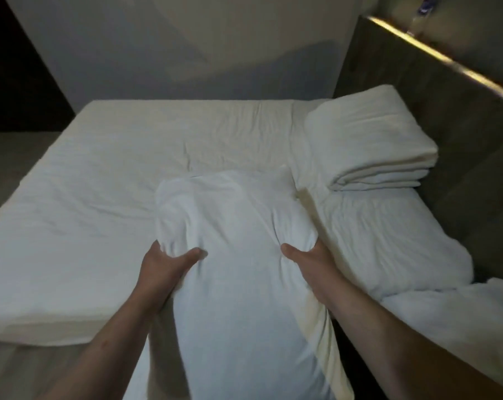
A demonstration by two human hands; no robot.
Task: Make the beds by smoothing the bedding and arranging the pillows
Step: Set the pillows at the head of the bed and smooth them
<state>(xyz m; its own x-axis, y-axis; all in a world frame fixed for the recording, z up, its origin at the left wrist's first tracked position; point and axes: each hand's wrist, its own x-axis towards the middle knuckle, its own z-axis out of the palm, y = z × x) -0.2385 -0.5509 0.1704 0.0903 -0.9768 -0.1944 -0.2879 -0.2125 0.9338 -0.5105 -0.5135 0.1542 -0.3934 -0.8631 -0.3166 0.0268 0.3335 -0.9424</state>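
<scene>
I hold a white pillow (238, 241) upright in front of me over the near edge of the bed (106, 180). My left hand (165, 262) grips its left side, thumb pressed into the fabric. My right hand (308, 259) grips its right side the same way. The mattress is covered by a white sheet with light wrinkles. A folded white duvet (371, 145) lies stacked at the head end on the right. Below it, a crumpled white pillow or bedding (388, 241) rests against the headboard.
A dark padded headboard (461, 140) with a lit strip (446, 62) runs along the right. A pale wall (187, 53) stands behind the bed. Wood-look floor (13, 157) shows at the left and near the bed's front corner.
</scene>
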